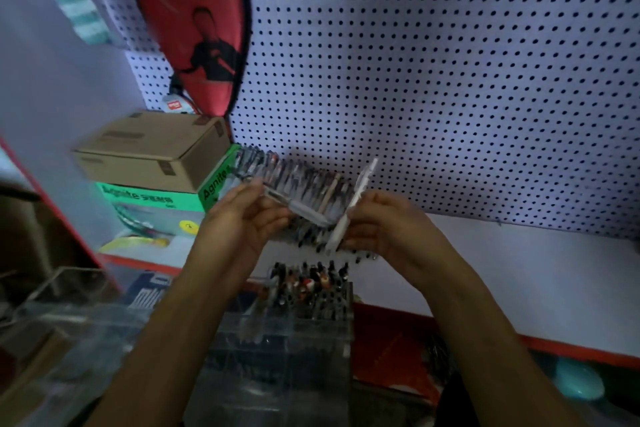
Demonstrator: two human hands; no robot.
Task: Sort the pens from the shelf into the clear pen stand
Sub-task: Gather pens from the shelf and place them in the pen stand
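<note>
Above the clear pen stand [298, 315] — already carrying many pens — both hands are working over the white shelf [519, 263]. The left hand [242, 218] is pinching a pale pen [298, 206] lying slanted, and the right hand [388, 225] is gripping a white pen [349, 208] almost upright. Behind them a row of pens [294, 180] is lying on the shelf, perhaps in a packet — it is blurred.

Red racket cover [194, 21] hanging on pegboard [433, 73]; cardboard box [156, 152] atop green box [156, 199].
</note>
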